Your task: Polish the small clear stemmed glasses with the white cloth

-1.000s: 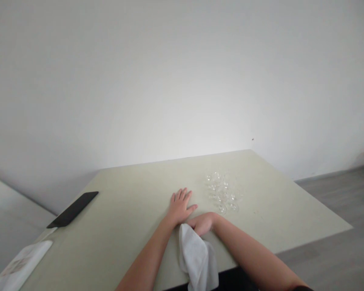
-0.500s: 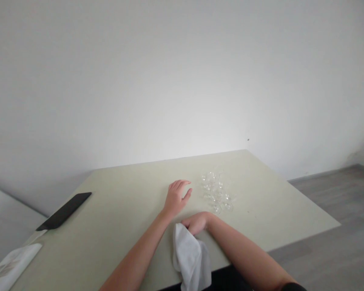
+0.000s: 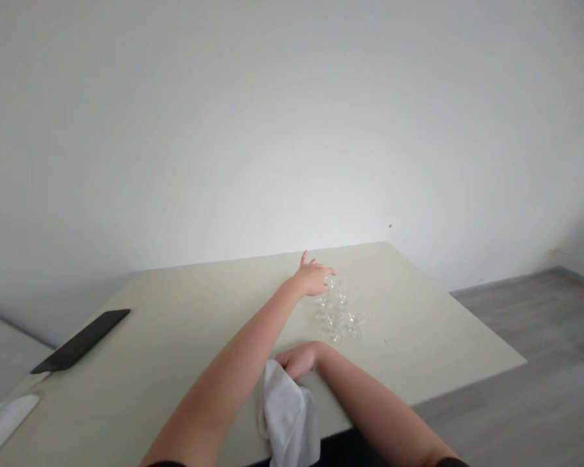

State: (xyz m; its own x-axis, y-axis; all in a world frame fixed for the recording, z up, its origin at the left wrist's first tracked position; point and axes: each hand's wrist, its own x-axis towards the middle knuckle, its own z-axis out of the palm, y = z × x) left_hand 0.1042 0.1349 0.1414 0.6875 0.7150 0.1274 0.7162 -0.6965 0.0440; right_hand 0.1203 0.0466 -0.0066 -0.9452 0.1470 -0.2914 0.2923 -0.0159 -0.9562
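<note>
My left hand (image 3: 315, 279) reaches to the far end of a cluster of clear glassware (image 3: 338, 311) on the table. Its fingers are spread, with the thumb and forefinger on either side of one clear glass piece (image 3: 329, 281); a firm grip on it does not show. The pieces stand close together, and their exact shape is hard to make out. Near the table's front edge, my right hand (image 3: 298, 360) is closed on a white cloth (image 3: 289, 412), which hangs down over the edge. Folds of the cloth hide some of that hand's fingertips.
A flat black object (image 3: 82, 340) lies along the table's left edge. A white packet-like item (image 3: 7, 421) is at the near left corner. The pale table (image 3: 199, 305) meets a white wall (image 3: 272, 130) at the back; grey floor (image 3: 496, 402) lies to the right.
My left hand has moved forward and right, from beside the glassware to its far end. My right hand still holds the cloth in about the same place. The view has shifted slightly right.
</note>
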